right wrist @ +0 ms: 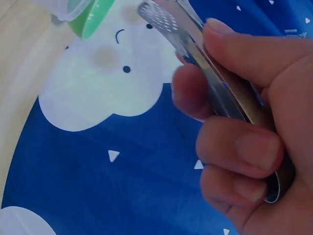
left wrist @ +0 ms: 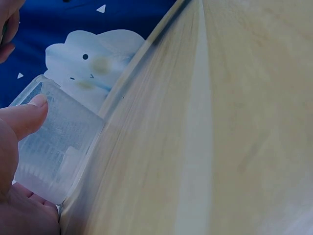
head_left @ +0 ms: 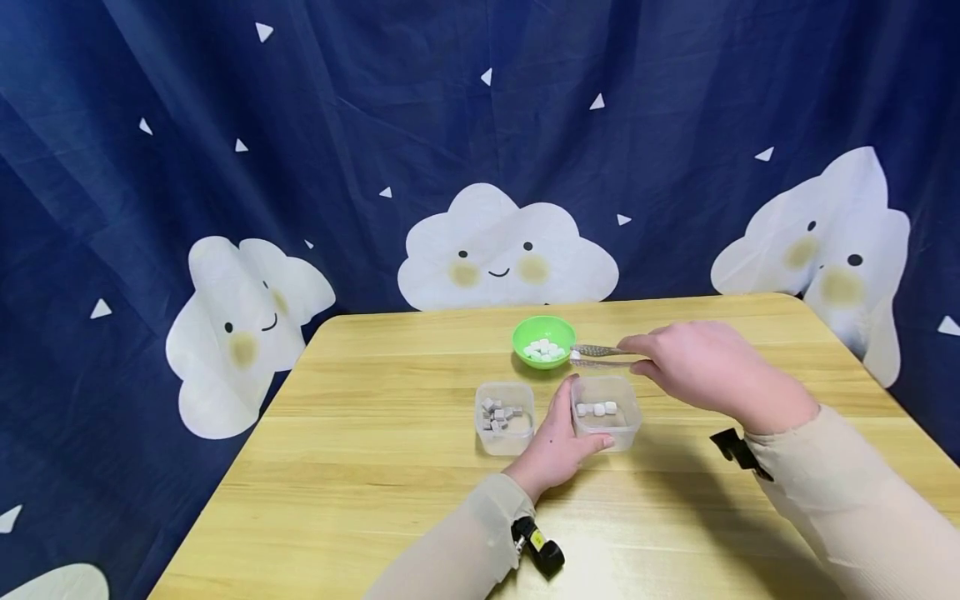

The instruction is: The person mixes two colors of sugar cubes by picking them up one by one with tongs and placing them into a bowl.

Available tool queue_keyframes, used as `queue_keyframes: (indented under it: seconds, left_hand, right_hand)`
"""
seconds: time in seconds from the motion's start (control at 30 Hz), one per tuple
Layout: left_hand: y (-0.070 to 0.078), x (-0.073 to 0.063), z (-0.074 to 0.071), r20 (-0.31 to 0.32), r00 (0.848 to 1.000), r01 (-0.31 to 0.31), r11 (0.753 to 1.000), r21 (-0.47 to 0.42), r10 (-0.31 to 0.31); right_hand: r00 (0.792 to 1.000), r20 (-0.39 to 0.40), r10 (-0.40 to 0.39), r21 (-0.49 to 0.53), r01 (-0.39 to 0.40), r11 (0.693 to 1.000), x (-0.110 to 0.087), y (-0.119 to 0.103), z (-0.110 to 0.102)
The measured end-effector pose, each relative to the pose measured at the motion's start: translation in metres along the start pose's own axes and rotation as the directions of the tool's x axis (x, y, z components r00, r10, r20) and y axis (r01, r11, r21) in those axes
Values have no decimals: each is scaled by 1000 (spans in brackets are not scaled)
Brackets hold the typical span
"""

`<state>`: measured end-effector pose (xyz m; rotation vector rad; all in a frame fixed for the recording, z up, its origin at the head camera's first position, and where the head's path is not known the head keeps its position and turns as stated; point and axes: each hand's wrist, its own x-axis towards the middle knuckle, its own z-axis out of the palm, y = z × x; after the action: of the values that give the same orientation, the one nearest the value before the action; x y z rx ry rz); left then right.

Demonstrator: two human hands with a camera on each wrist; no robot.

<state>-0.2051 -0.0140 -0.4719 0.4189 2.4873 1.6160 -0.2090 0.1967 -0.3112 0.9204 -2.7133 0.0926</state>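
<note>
My left hand (head_left: 555, 450) grips a clear plastic container (head_left: 628, 421), its thumb on the near side and its fingers along the left side. A short row of white cubes (head_left: 598, 409) lies in that container. In my right hand (head_left: 697, 367) are perforated metal tongs (head_left: 596, 351), also seen in the right wrist view with the fingers curled round the handle. Between the tong tips is a small white piece (head_left: 575, 355), just right of a green bowl (head_left: 543, 323) that holds several white pieces (head_left: 546, 350). The left wrist view shows the thumb (left wrist: 29, 116) against the container wall.
A second clear container (head_left: 487, 443) with several grey cubes (head_left: 495, 414) stands left of my left hand. All of this rests on a wooden table (head_left: 360, 433). Behind its far edge hangs a dark blue curtain (head_left: 337, 167) with cloud prints.
</note>
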Motion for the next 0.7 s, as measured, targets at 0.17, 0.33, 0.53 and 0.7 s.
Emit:
queue_keyframes:
  seconds: [0.17,0.33,0.53,0.7]
  left_hand:
    - [0,0,0,-2,1000,-5,1000,1,5]
    - [-1,0,0,-7,1000,-3,1000,2,3]
    - [-1,-1,0,-6,1000,9,1000,-5,-9]
    - [1,-1,1,-6,1000,9,1000,-12,-9]
  right_hand:
    - [1000,-14,25,19,-24,1000,10,4,8]
    - [998,-39,44,44,-42,998,21,12,22]
    - [996,-32,81,65,-78,995,33,24,45]
    - [994,-42,102,71,-99,993,39,31,62]
